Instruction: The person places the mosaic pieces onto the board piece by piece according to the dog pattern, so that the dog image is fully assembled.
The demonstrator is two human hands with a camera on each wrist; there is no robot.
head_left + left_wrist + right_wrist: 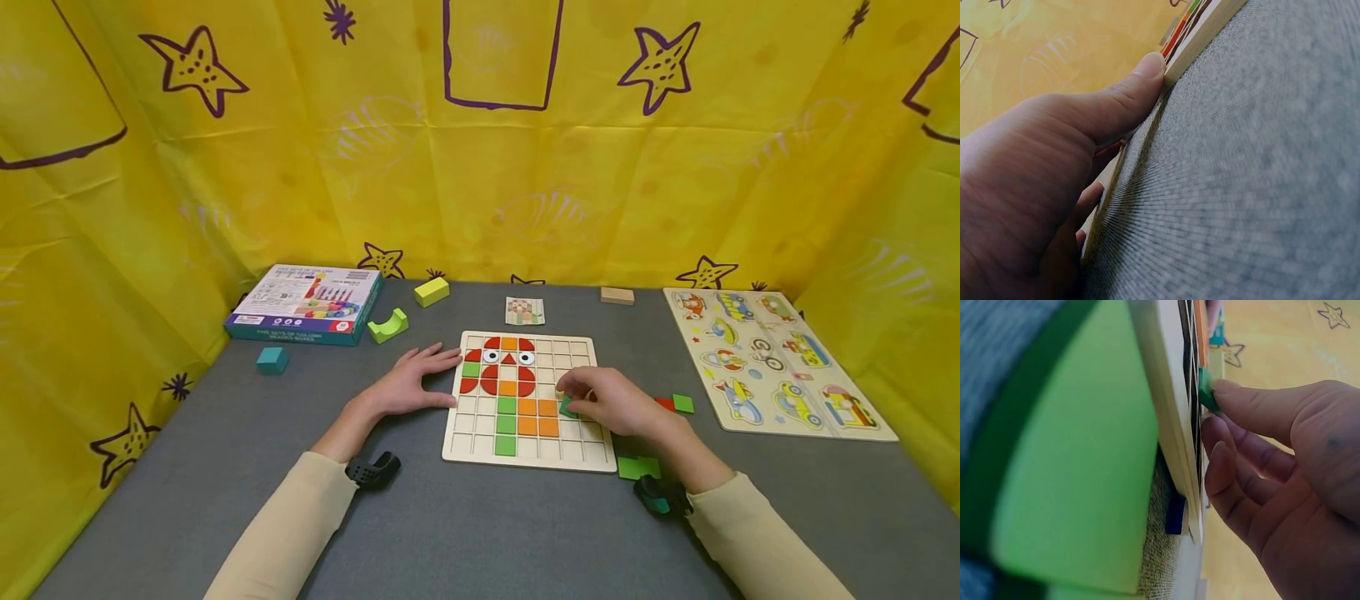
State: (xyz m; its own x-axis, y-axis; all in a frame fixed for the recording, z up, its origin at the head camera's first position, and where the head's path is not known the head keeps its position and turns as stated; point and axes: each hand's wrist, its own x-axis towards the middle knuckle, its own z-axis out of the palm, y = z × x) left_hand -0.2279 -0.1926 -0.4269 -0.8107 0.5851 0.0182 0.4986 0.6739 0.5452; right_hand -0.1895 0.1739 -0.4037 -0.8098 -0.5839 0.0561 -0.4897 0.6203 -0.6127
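Observation:
A wooden grid board (585,454) lies on the grey table, with red, orange and green tiles making a figure with two eyes. My right hand (611,402) pinches a green tile (567,407) between thumb and fingers, over the cells right of the orange tiles (537,417). In the right wrist view the tile (1207,389) is at the thumb tip, close to the board. With fingers spread, my left hand (408,383) rests at the board's left edge. Its thumb (1129,94) touches the side of the board in the left wrist view.
Loose green tiles (637,468) and a red tile (665,403) lie right of the board. A pattern card (524,311) sits behind it. Around are a vehicle puzzle (795,367), a toy box (307,304), yellow (432,292), teal (272,361) and wooden blocks (617,296), and a green arch (388,327).

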